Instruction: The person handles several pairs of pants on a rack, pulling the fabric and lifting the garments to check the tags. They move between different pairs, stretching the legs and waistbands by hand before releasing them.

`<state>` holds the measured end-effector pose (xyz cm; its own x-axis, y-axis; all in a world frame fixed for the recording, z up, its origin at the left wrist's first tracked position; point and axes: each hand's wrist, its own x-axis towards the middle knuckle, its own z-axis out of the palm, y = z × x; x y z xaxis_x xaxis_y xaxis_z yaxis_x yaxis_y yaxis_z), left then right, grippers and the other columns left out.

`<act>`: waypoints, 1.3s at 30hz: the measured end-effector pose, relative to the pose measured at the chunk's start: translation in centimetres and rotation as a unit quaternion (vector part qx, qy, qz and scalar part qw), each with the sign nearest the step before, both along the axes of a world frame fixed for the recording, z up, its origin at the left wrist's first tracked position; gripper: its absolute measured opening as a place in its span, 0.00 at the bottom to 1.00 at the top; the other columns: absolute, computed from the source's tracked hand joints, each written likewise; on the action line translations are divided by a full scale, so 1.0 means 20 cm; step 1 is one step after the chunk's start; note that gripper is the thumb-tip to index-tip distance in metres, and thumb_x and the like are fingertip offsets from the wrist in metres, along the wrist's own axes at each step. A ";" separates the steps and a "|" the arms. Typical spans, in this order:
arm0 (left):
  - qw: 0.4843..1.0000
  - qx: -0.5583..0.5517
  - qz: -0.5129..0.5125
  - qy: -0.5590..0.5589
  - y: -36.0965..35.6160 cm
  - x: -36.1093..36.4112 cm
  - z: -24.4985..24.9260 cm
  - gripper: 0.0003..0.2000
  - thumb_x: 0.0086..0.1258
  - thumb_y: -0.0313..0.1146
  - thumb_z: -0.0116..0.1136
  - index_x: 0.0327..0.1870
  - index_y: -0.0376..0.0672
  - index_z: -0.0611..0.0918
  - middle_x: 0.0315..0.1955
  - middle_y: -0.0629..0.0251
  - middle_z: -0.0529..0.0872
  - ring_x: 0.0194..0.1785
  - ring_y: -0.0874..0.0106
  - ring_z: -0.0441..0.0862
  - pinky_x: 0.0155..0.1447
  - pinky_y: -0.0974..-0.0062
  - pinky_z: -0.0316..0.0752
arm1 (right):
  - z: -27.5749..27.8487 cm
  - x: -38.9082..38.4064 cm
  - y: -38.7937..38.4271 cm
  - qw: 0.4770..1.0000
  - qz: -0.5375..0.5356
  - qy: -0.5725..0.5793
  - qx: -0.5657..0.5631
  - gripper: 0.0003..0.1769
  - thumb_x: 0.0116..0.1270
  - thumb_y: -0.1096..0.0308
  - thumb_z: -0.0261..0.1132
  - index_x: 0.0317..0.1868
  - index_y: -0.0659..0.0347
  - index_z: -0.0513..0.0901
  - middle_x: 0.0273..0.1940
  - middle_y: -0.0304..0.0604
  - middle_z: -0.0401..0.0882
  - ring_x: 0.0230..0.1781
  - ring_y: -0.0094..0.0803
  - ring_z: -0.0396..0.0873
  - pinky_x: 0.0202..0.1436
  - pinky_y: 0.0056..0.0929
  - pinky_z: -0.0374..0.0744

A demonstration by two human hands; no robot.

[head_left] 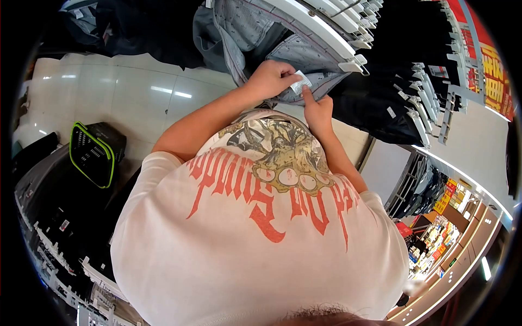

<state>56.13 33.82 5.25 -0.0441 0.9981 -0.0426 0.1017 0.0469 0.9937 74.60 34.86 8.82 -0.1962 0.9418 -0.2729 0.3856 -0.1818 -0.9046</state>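
A small white label [299,82] lies against the patterned light-grey lining of a grey garment [244,27] that hangs from a white clip hanger [321,33]. My left hand [270,79] is closed, pinching the label's left edge between thumb and fingers. At the label's lower right edge, my right hand [318,111] grips it with the fingertips, its other fingers curled in. Small print shows on the label but is too fine to read. Part of the garment's lower edge is hidden behind my hands.
Dark garments [375,108] hang on white hangers at the right, with more dark clothing [141,32] at upper left. A black shopping basket [92,155] with green rim stands on the shiny tiled floor [136,92]. Red and yellow signs [495,76] are at far right.
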 end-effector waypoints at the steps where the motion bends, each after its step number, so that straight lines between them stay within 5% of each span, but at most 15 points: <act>1: 0.999 -0.010 -0.021 -0.027 0.00 -0.01 -0.01 0.12 0.66 0.36 0.72 0.36 0.34 0.87 0.19 0.63 0.83 0.24 0.81 0.73 0.30 0.76 0.71 | -0.01 0.00 0.00 1.000 -0.010 0.010 -0.002 0.12 0.74 0.66 0.67 0.42 0.71 0.86 0.37 0.38 0.87 0.36 0.20 0.77 0.41 0.25 0.77; 8: 0.994 0.042 0.006 0.099 -0.01 0.02 -0.01 0.12 0.64 0.35 0.73 0.38 0.34 0.87 0.23 0.59 0.86 0.22 0.71 0.79 0.31 0.73 0.74 | 0.07 0.00 -0.02 0.999 0.005 -0.018 -0.040 0.12 0.75 0.66 0.66 0.43 0.71 0.85 0.38 0.36 0.86 0.35 0.19 0.76 0.39 0.23 0.74; 15: 0.947 0.225 0.079 0.214 -0.08 -0.01 0.09 0.15 0.61 0.31 0.71 0.48 0.38 0.83 0.41 0.57 0.82 0.47 0.54 0.82 0.50 0.63 0.79 | 0.02 -0.02 -0.01 0.996 -0.023 0.073 -0.051 0.14 0.76 0.64 0.63 0.42 0.70 0.85 0.36 0.36 0.85 0.34 0.20 0.76 0.38 0.24 0.74; 17: 0.944 0.252 0.042 0.208 -0.12 -0.01 0.13 0.17 0.59 0.34 0.74 0.46 0.38 0.85 0.41 0.57 0.83 0.46 0.54 0.83 0.50 0.63 0.79 | 0.04 -0.01 -0.04 0.995 -0.029 0.067 -0.062 0.15 0.77 0.63 0.63 0.41 0.69 0.85 0.35 0.35 0.85 0.34 0.20 0.75 0.38 0.24 0.73; 20: 0.954 0.228 -0.045 0.190 -0.15 0.02 0.12 0.22 0.53 0.40 0.78 0.46 0.37 0.86 0.45 0.56 0.85 0.47 0.55 0.84 0.51 0.63 0.80 | 0.01 -0.02 -0.02 0.998 -0.020 0.057 -0.028 0.22 0.79 0.57 0.60 0.40 0.73 0.84 0.33 0.38 0.84 0.34 0.20 0.75 0.39 0.26 0.75; 26: 0.963 0.178 -0.073 0.186 -0.20 -0.01 0.10 0.21 0.55 0.34 0.73 0.50 0.35 0.85 0.47 0.53 0.84 0.51 0.52 0.83 0.54 0.63 0.80 | -0.03 0.06 -0.01 0.997 0.061 -0.014 -0.035 0.30 0.81 0.48 0.55 0.40 0.73 0.83 0.30 0.37 0.79 0.33 0.23 0.70 0.40 0.27 0.73; 31: 0.961 0.162 -0.059 0.216 -0.18 -0.04 0.13 0.19 0.60 0.32 0.69 0.52 0.35 0.85 0.51 0.54 0.83 0.53 0.54 0.83 0.56 0.63 0.79 | -0.05 -0.02 -0.01 0.992 0.083 0.096 0.007 0.27 0.83 0.49 0.52 0.50 0.70 0.81 0.40 0.40 0.82 0.41 0.25 0.73 0.48 0.27 0.74; 35: 0.970 0.172 0.015 0.171 -0.14 -0.05 0.05 0.10 0.68 0.32 0.62 0.47 0.39 0.87 0.44 0.56 0.86 0.43 0.54 0.86 0.48 0.60 0.81 | -0.06 -0.02 0.00 0.983 0.104 0.147 0.026 0.24 0.83 0.57 0.52 0.59 0.73 0.78 0.52 0.46 0.82 0.53 0.32 0.80 0.63 0.29 0.74; 36: 0.965 0.213 0.043 0.147 -0.11 -0.06 0.04 0.08 0.69 0.32 0.62 0.41 0.37 0.87 0.34 0.55 0.86 0.35 0.57 0.85 0.42 0.63 0.80 | -0.08 0.00 0.01 0.983 0.120 0.135 0.039 0.22 0.77 0.64 0.60 0.62 0.73 0.77 0.54 0.48 0.82 0.55 0.34 0.81 0.63 0.30 0.75; 39: 0.997 -0.047 -0.018 0.052 -0.09 -0.14 0.10 0.09 0.70 0.33 0.63 0.38 0.35 0.87 0.26 0.55 0.86 0.27 0.65 0.82 0.35 0.68 0.76 | -0.13 -0.03 0.00 0.981 0.141 0.079 0.103 0.25 0.69 0.69 0.70 0.62 0.72 0.77 0.54 0.49 0.83 0.55 0.33 0.82 0.62 0.30 0.77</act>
<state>53.32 32.00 7.29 -0.0165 0.9909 -0.1333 0.2073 0.1338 0.9691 73.99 34.90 6.23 -0.4823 0.8756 -0.0277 0.2455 0.1048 -0.9637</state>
